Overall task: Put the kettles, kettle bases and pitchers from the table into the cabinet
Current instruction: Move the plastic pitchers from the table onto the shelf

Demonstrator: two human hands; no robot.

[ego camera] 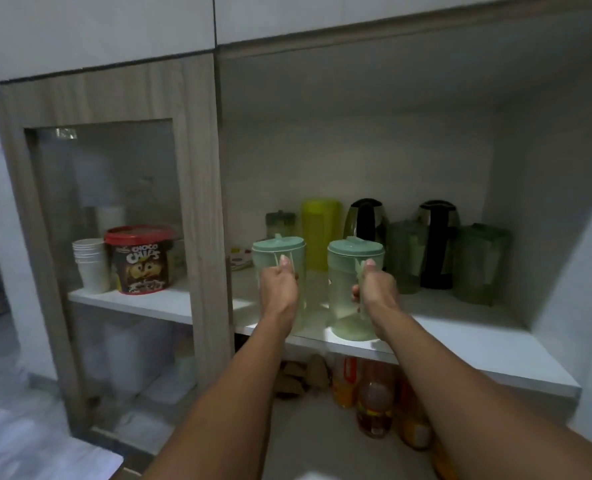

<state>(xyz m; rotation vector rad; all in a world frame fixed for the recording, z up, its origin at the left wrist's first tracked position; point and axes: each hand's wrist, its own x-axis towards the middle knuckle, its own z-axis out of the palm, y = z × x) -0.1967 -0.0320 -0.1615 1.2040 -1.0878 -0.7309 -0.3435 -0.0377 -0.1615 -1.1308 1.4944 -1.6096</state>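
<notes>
My left hand (279, 289) grips the handle of a clear pitcher with a pale green lid (278, 249), held at the front of the open cabinet shelf (478, 344). A matching green-lidded pitcher (353, 258) is in my right hand (377, 292), its base at the shelf's front edge. Further back on the shelf stand two steel-and-black kettles (365, 220) (438, 237), a yellow pitcher (320, 230) and more greenish pitchers (405, 254) (478, 261) (280, 221).
Left of a wooden post (204, 202), behind a glass door, sit a Choco Chips tub (141, 259) and a stack of white paper cups (92, 265). Bottles (374, 400) stand on the level under the shelf. The cabinet's right wall (543, 202) closes in the space.
</notes>
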